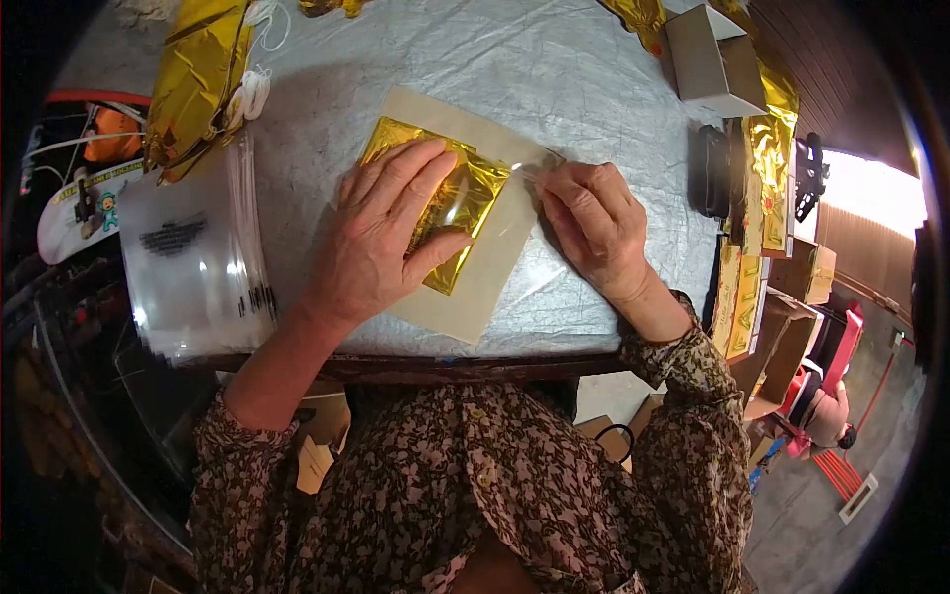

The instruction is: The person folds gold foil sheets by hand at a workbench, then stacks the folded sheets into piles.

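Flat on the gold foil packet (pixel 463 203) lies my left hand (pixel 391 213), fingers stretched out and thumb apart. Beneath the packet is a beige card sheet (pixel 457 319), set at a slant near the table's front edge. Clear plastic (pixel 534 272) shines along the right side of the card and looks like a bag; its full outline is hard to make out. My right hand (pixel 597 218) is closed in a pinch at the plastic's edge, just right of the card. The fingertips partly hide what they grip.
A stack of clear plastic bags (pixel 183 267) lies at the table's left edge, below folded gold foil (pixel 203 74) with white cords (pixel 252 94). On the right are an open box (pixel 711 64), a black object (pixel 709 170) and gold-trimmed boxes (pixel 737 307). Another person (pixel 823 411) is farther right.
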The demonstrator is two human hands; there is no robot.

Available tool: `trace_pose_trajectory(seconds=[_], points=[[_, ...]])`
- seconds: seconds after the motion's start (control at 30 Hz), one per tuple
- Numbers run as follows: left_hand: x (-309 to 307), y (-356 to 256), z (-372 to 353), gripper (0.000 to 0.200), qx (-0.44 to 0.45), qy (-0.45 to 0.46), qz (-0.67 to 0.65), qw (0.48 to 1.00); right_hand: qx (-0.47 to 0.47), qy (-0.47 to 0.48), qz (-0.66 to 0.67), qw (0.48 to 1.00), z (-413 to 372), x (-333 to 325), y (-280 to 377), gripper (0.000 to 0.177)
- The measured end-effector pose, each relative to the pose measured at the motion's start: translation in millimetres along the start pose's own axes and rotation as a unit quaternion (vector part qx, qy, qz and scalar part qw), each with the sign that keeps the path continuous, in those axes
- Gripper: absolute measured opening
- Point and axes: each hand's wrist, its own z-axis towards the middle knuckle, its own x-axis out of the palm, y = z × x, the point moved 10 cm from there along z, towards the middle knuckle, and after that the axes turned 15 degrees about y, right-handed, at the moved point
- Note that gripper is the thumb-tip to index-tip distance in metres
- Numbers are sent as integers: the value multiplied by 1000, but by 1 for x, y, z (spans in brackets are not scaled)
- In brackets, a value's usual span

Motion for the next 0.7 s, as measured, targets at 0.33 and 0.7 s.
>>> trace_pose_trajectory(seconds=[0.33,0.7], points=[[-2,2,-2,70,1,-20,-8,1000,79,20,9,997,-27,-29,-12,26],[-5,2,-6,65,19,-55,-15,998,317,102,245,910,-60,-9,12,27]])
